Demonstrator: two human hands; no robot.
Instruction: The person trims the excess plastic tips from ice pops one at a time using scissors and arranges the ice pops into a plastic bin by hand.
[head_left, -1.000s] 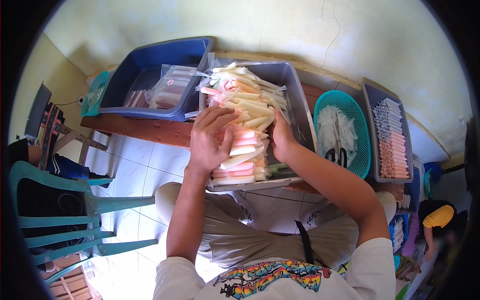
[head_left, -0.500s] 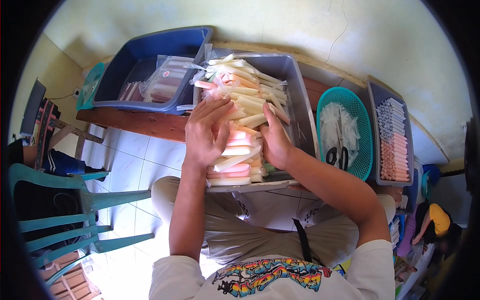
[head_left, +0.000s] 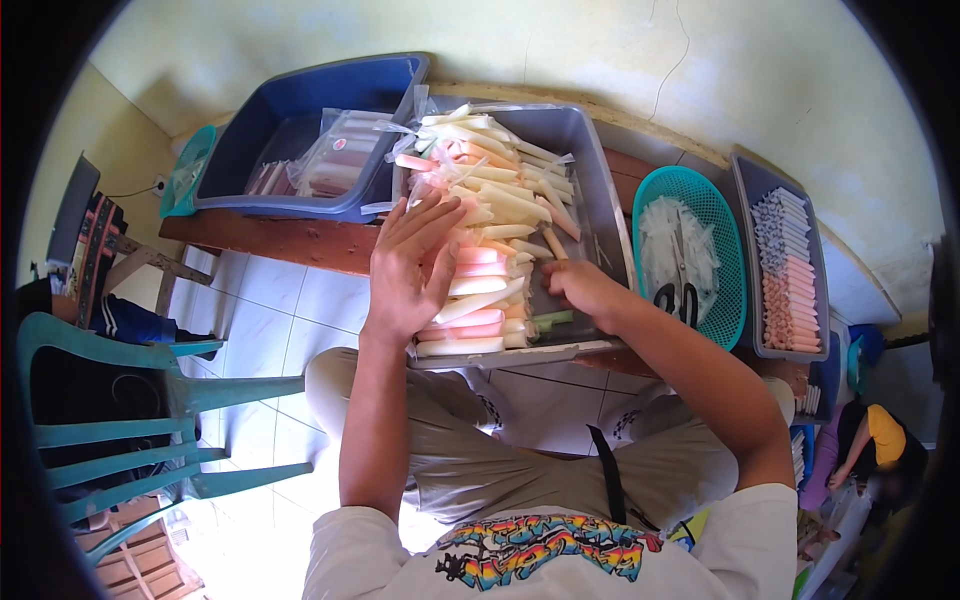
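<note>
A grey tray (head_left: 612, 215) holds a heap of pale yellow and pink filled plastic tubes (head_left: 495, 190), with a neater stack of white and pink tubes (head_left: 470, 310) at its near end. My left hand (head_left: 410, 265) lies against the left side of that stack, fingers spread. To the right of the stack, my right hand (head_left: 580, 288) is low in the tray, its fingers bent together at the lower end of a thin orange-tan tube (head_left: 554, 243). Green tubes (head_left: 552, 319) lie just below my right hand.
A blue tub (head_left: 285, 110) with packed tubes stands left. On the right are a teal basket (head_left: 735, 260) with scissors (head_left: 683, 285) and plastic wrappers, then a grey tray (head_left: 745, 215) of tubes. A green chair (head_left: 110, 365) is at left; another person (head_left: 880, 440) is far right.
My right hand has left the stack's side and moved down and right, its fingers now bent round a tube. My left hand stays by the stack.
</note>
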